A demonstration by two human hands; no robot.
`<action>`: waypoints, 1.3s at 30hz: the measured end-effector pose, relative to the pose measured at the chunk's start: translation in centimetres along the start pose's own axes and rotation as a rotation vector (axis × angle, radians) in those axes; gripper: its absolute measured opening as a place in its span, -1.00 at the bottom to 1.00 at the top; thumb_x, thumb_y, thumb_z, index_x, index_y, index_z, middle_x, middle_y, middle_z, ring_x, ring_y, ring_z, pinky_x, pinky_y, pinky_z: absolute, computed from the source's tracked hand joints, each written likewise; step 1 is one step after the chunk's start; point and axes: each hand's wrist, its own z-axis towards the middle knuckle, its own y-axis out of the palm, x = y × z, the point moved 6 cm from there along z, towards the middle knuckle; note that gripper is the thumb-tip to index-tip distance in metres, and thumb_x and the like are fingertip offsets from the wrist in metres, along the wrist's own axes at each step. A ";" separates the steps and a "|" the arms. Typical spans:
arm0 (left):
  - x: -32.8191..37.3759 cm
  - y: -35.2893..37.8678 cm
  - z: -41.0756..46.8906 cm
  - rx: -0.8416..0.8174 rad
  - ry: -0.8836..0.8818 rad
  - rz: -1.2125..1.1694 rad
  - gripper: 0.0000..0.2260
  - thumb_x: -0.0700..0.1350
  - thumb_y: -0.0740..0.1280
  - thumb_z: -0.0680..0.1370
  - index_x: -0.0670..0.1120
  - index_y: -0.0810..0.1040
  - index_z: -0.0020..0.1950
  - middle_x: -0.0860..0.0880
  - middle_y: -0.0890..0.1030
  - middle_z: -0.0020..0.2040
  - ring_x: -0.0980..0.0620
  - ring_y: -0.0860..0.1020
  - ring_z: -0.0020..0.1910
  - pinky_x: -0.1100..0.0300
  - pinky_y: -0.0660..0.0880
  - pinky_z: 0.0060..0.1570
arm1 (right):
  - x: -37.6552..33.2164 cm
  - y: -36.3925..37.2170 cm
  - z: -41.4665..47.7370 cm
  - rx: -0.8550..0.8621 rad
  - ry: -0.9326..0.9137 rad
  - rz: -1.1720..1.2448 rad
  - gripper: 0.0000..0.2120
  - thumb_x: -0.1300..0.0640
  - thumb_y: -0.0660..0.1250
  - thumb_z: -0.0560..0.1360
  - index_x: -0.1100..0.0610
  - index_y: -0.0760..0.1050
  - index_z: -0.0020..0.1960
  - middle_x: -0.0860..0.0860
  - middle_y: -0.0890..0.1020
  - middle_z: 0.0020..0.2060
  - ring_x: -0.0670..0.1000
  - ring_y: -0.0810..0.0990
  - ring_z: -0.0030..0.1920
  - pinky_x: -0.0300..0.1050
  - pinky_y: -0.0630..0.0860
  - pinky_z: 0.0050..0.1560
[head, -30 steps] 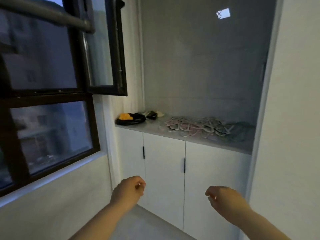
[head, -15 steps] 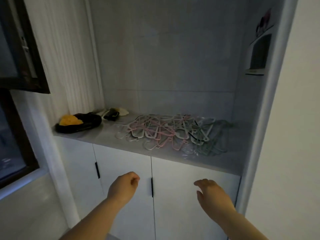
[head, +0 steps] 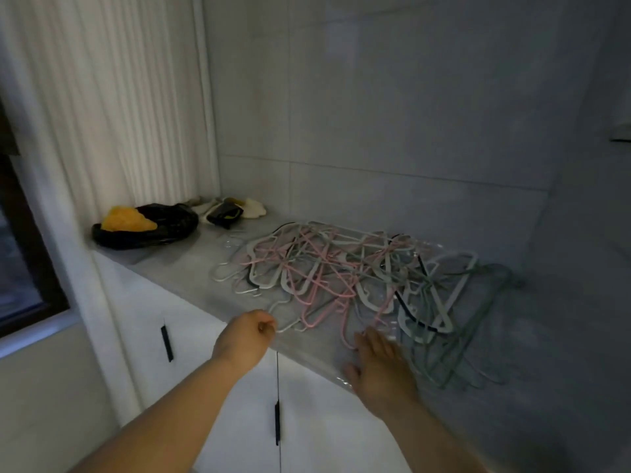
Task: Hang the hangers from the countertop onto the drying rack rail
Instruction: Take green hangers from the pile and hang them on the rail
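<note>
A tangled pile of pink, white and green hangers [head: 345,278] lies on the grey countertop [head: 191,268]. My left hand [head: 247,337] hovers at the counter's front edge with its fingers curled, just short of the nearest white hanger, and holds nothing. My right hand [head: 379,367] reaches over the front edge with its fingers stretched toward the pink and green hangers; I cannot tell whether it touches them. The drying rack rail is out of view.
A black bag with something yellow in it [head: 143,225] sits at the counter's left end, with small cloth items [head: 228,208] behind it. White cabinet doors [head: 191,339] stand below, a curtain [head: 112,97] and a window at left, tiled walls behind and right.
The view has swung right from the window and closed in on the counter. Both hands rose from in front of the cabinet doors to the counter's front edge.
</note>
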 end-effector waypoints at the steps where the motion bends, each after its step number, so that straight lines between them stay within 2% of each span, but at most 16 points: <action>1: 0.4 0.5 0.9 -0.004 0.006 -0.001 -0.82 -0.20 0.21 0.54 -0.16 0.60 0.00 -0.16 0.63 0.07 -0.13 0.55 0.08 0.19 0.42 0.07 | 0.2 0.1 0.4 0.018 0.002 -0.051 -0.07 -0.29 -0.31 0.23 0.13 0.20 0.46 0.13 0.22 0.47 0.07 0.23 0.46 0.01 0.17 0.43; 2: 0.7 1.0 1.8 -0.012 0.015 0.003 -0.83 -0.21 0.22 0.54 -0.13 0.60 -0.03 -0.16 0.63 0.06 -0.13 0.56 0.08 0.17 0.43 0.08 | 0.2 0.0 0.5 0.043 0.011 -0.031 -0.03 -0.29 -0.34 0.19 0.11 0.21 0.46 0.12 0.22 0.47 0.07 0.24 0.45 0.02 0.19 0.43; 3: 1.2 1.6 2.6 -0.020 0.025 0.017 -0.84 -0.21 0.22 0.54 -0.11 0.60 -0.04 -0.17 0.63 0.05 -0.11 0.56 0.06 0.17 0.43 0.08 | 0.3 0.1 0.9 0.074 0.007 -0.020 -0.07 -0.28 -0.26 0.21 0.14 0.37 0.37 0.16 0.38 0.38 0.11 0.41 0.35 0.04 0.37 0.32; 4: 1.8 2.0 3.4 -0.024 0.036 0.043 -0.83 -0.20 0.21 0.54 -0.12 0.60 -0.02 -0.17 0.63 0.06 -0.09 0.55 0.04 0.18 0.43 0.07 | 0.7 0.8 1.1 0.075 0.008 0.014 -0.20 -0.26 -0.14 0.24 0.14 0.57 0.18 0.17 0.58 0.19 0.11 0.61 0.14 0.01 0.55 0.08; 5: 2.5 2.5 4.3 -0.028 0.052 0.075 -0.81 -0.20 0.20 0.54 -0.13 0.60 0.03 -0.17 0.62 0.08 -0.08 0.55 0.02 0.18 0.42 0.06 | 0.9 1.4 1.0 0.047 0.030 0.027 -0.33 -0.25 -0.04 0.25 0.10 0.66 -0.01 0.11 0.69 -0.01 0.07 0.69 -0.07 -0.05 0.62 -0.14; 6: 3.3 3.0 5.2 -0.031 0.085 0.104 -0.79 -0.19 0.19 0.54 -0.14 0.59 0.08 -0.17 0.61 0.11 -0.09 0.55 0.04 0.17 0.43 0.08 | 0.9 1.2 1.1 0.102 0.036 0.051 -0.39 -0.24 0.00 0.25 0.08 0.69 -0.11 0.06 0.72 -0.11 0.03 0.71 -0.17 -0.09 0.63 -0.25; 7: 4.3 3.6 6.1 -0.047 0.125 0.130 -0.77 -0.19 0.18 0.55 -0.14 0.58 0.11 -0.17 0.60 0.15 -0.12 0.55 0.09 0.15 0.44 0.10 | 1.0 1.5 1.2 0.098 0.040 0.056 -0.41 -0.24 0.02 0.25 0.07 0.69 -0.13 0.04 0.72 -0.14 0.01 0.71 -0.19 -0.11 0.63 -0.27; 11: 9.1 6.7 8.6 -0.149 0.293 0.286 -0.67 -0.18 0.11 0.59 -0.10 0.41 0.35 -0.12 0.40 0.39 -0.11 0.41 0.32 0.16 0.36 0.25 | 1.1 1.5 1.5 0.123 0.049 0.050 -0.40 -0.25 0.02 0.26 0.07 0.69 -0.10 0.02 0.72 -0.13 0.00 0.71 -0.16 -0.11 0.63 -0.23; 15: 12.7 9.9 10.4 -0.249 0.479 0.449 -0.56 -0.17 0.14 0.59 -0.07 0.18 0.47 -0.06 0.20 0.50 -0.05 0.22 0.46 0.15 0.17 0.41 | 1.2 1.7 1.7 0.139 0.055 0.052 -0.35 -0.27 0.01 0.26 0.12 0.69 -0.09 0.04 0.72 -0.10 0.02 0.70 -0.14 -0.06 0.63 -0.19; 18: 12.7 11.3 12.3 -0.289 0.443 0.546 -0.44 -0.12 0.20 0.57 -0.06 0.03 0.51 -0.06 0.09 0.53 -0.06 0.14 0.49 0.14 0.10 0.42 | 1.2 1.6 1.9 0.149 0.057 0.076 -0.37 -0.26 0.01 0.23 0.09 0.69 -0.12 0.03 0.71 -0.09 0.02 0.70 -0.13 -0.05 0.63 -0.18; 20: 11.8 11.8 13.4 -0.323 0.359 0.538 -0.43 -0.11 0.19 0.57 -0.07 0.00 0.51 -0.06 0.08 0.54 -0.07 0.13 0.49 0.11 0.11 0.43 | 1.3 1.5 2.0 0.163 0.061 0.094 -0.39 -0.26 0.01 0.20 0.06 0.69 -0.14 0.02 0.71 -0.09 0.02 0.70 -0.14 -0.06 0.62 -0.20; 23: 11.0 12.4 14.1 -0.332 0.313 0.526 -0.51 -0.09 0.08 0.60 -0.06 0.02 0.51 -0.04 0.06 0.54 -0.07 0.12 0.50 0.06 0.10 0.43 | 1.3 1.4 2.2 0.176 0.061 0.085 -0.40 -0.26 0.01 0.18 0.04 0.68 -0.15 0.03 0.71 -0.07 0.03 0.70 -0.12 -0.04 0.62 -0.21; 28: 10.9 12.7 15.4 -0.366 0.315 0.673 -0.55 -0.05 0.08 0.60 0.03 0.09 0.49 -0.09 0.08 0.52 -0.18 0.09 0.49 -0.07 0.08 0.44 | 1.2 1.3 2.3 0.203 0.056 0.075 -0.41 -0.25 0.01 0.17 0.02 0.68 -0.17 0.02 0.71 -0.09 0.02 0.70 -0.13 -0.05 0.62 -0.24; 33: 12.0 12.7 15.5 -0.228 0.356 0.699 -0.63 -0.07 0.13 0.58 -0.12 0.31 0.37 -0.21 0.26 0.42 -0.19 0.21 0.42 -0.06 0.21 0.36 | 1.3 1.3 2.4 0.222 0.050 0.066 -0.41 -0.26 0.01 0.19 0.01 0.68 -0.17 0.01 0.72 -0.10 0.00 0.70 -0.13 -0.06 0.63 -0.26; 39: 13.2 10.2 15.0 -0.111 0.522 0.906 -0.72 -0.13 0.13 0.58 -0.15 0.45 0.25 -0.16 0.42 0.31 -0.15 0.44 0.27 0.03 0.41 0.15 | 1.3 1.4 2.3 0.229 0.044 0.053 -0.41 -0.28 0.01 0.18 0.00 0.68 -0.16 -0.01 0.71 -0.08 -0.02 0.70 -0.12 -0.07 0.63 -0.25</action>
